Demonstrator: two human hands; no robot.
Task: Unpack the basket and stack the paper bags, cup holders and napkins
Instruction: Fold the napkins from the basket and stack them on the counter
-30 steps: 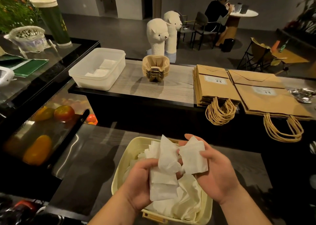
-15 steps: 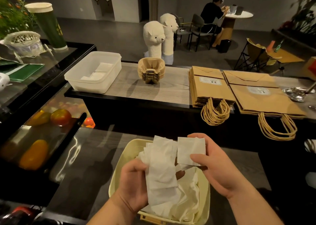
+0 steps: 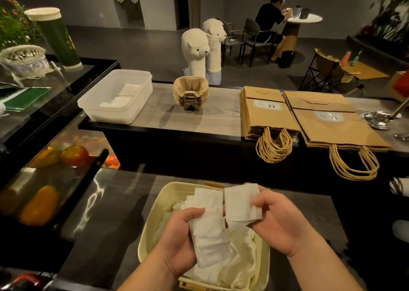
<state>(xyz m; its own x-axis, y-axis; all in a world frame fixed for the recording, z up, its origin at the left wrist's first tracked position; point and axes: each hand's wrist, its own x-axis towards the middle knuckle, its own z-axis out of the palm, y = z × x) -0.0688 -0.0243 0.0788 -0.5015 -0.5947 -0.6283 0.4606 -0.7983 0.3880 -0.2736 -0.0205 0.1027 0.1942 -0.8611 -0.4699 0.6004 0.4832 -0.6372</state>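
A cream basket [image 3: 155, 220] sits on the dark counter in front of me with loose white napkins [image 3: 241, 266] in it. Over it, my left hand [image 3: 179, 244] grips a bunch of folded napkins [image 3: 210, 235]. My right hand [image 3: 276, 222] pinches a single square napkin [image 3: 241, 204] beside that bunch. On the raised shelf behind stand a stack of brown cup holders [image 3: 191, 94] and two piles of brown paper bags [image 3: 265, 113] [image 3: 332, 122] with handles hanging over the edge. A clear plastic tub [image 3: 110, 111] at the shelf's left holds a few flat napkins [image 3: 124, 96].
A glass display case [image 3: 44, 180] with fruit is at my left. Two alpaca figures [image 3: 197, 49] stand behind the shelf. A metal scoop [image 3: 376, 118] lies at the shelf's far right. A person sits at a round table far back.
My right hand has drawn one napkin apart from the bunch and now holds it flatter, close beside the left hand's bunch. The view has tilted slightly.
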